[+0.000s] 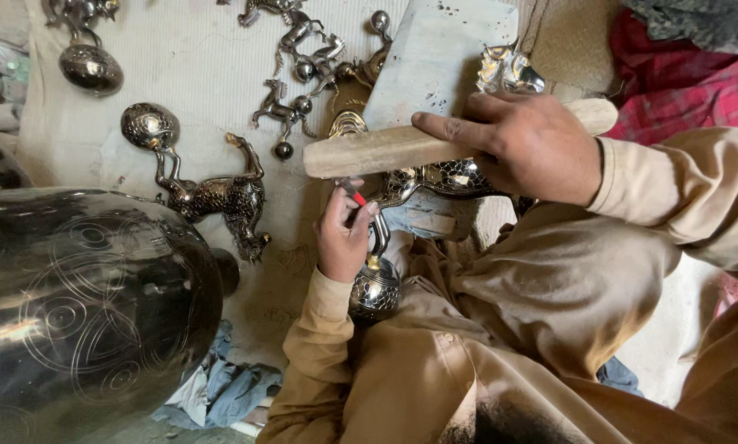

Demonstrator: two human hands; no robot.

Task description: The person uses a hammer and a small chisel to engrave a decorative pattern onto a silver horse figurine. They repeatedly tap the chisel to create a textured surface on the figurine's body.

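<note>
- The engraved metal piece (434,179) lay across the person's lap, just above centre — braced there, I judged, for steadiness.
- Left hand (346,234) pinched a small red-tipped tool (355,196) against it.
- Right hand (533,146), closed round a wooden mallet (385,151), hung at one o'clock.
- Metal horse figures (221,197) crowded ten o'clock — little spare room.

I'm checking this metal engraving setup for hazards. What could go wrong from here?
The right hand holds a wooden mallet directly above the left hand, which pinches a red-tipped chisel; a glancing blow could hit those fingers. The engraved metal piece seems to rest on the lap, so it may shift and spoil the pattern.
</note>
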